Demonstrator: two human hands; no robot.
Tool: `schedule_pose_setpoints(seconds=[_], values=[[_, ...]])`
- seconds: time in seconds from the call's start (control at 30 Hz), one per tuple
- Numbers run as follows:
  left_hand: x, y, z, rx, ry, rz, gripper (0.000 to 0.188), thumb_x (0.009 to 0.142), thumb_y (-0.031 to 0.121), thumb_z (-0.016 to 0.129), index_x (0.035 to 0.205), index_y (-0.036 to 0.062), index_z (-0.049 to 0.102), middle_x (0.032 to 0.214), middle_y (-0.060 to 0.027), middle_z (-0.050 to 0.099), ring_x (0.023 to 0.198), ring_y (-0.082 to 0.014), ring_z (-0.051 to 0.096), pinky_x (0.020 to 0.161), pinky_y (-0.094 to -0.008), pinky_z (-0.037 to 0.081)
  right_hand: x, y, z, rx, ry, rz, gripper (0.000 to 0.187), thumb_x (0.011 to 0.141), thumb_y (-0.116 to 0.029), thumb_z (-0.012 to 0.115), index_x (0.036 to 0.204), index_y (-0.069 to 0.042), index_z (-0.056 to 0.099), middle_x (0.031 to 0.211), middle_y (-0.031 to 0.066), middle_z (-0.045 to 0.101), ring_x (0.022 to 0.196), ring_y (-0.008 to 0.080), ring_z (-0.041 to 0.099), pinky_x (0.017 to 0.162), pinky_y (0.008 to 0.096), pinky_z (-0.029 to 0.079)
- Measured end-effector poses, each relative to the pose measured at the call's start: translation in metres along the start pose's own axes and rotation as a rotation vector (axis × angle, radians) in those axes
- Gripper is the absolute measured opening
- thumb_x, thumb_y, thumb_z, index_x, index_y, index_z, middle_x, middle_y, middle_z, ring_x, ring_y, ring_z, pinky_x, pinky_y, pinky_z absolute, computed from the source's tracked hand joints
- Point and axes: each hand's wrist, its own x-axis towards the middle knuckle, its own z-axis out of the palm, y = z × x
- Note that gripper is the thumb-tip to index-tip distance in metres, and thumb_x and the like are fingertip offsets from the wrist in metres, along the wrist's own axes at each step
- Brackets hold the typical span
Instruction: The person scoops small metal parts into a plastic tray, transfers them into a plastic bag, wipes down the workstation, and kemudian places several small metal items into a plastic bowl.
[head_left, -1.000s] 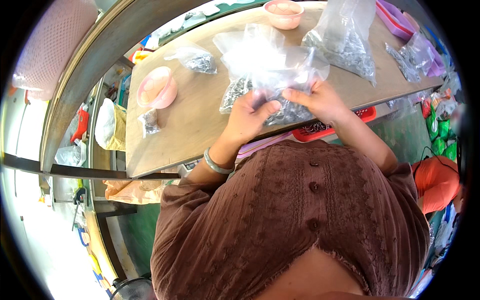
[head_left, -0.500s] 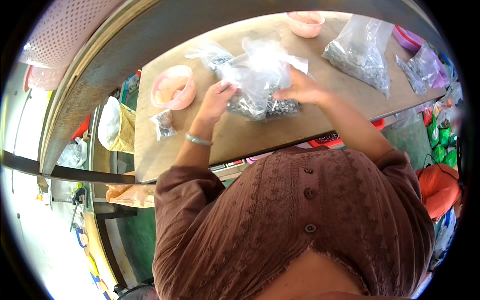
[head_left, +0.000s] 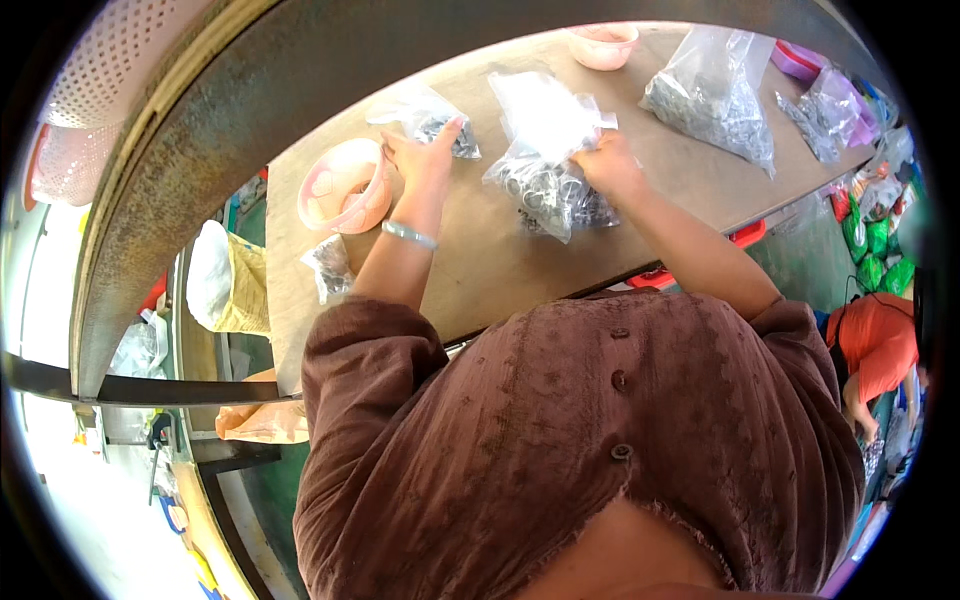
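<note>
My right hand (head_left: 610, 165) pinches the side of a clear plastic bag (head_left: 555, 195) filled with small dark and silvery metal parts. The bag's glossy upper end lies away from me, bright with glare. My left hand (head_left: 425, 160) is apart from it, thumb and fingers spread, at the near side of a smaller clear bag (head_left: 437, 130) of similar parts. Close by its wrist stands a pink bowl (head_left: 335, 200) with something brownish inside. A little packet (head_left: 328, 265) of brown contents lies in front of that bowl.
On the wooden table (head_left: 480, 275), a large clear bag (head_left: 710, 105) of metal parts stands far right, near another pink bowl (head_left: 603, 45). A rusty metal beam (head_left: 150, 210) curves across the left and top. A person in orange (head_left: 875, 345) bends down at right.
My left hand has left the filled bag and moved left and away from me, toward the smaller bag. The filled bag now lies more spread out, still in my right hand.
</note>
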Motion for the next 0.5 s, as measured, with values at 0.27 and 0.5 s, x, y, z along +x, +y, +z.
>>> schedule_pose_setpoints(seconds=[0.27,0.5], values=[[0.04,-0.004,0.03,-0.472,-0.38,-0.296,0.03,0.08,0.005,0.054,0.109,-0.0031,0.05,0.103,-0.0114,0.056,0.088,-0.0199,0.056,0.073,-0.0307,0.046,-0.019,-0.034,-0.059,0.402,0.15,-0.02,0.021,0.071,0.005,0.055,0.091,0.003,0.059,0.083,0.0083,0.062,0.073,0.0147,0.058,0.065,0.0271,0.047],[0.035,0.004,0.006,-1.087,-0.687,-0.358,0.032,0.091,0.015,0.041,0.12,0.0028,0.038,0.117,-0.0116,0.048,0.106,-0.027,0.048,0.09,-0.0434,0.04,-0.044,-0.032,-0.134,0.559,0.257,-0.077,0.025,0.071,0.009,0.051,0.095,0.004,0.058,0.087,0.0093,0.062,0.075,0.0164,0.06,0.066,0.0267,0.047]])
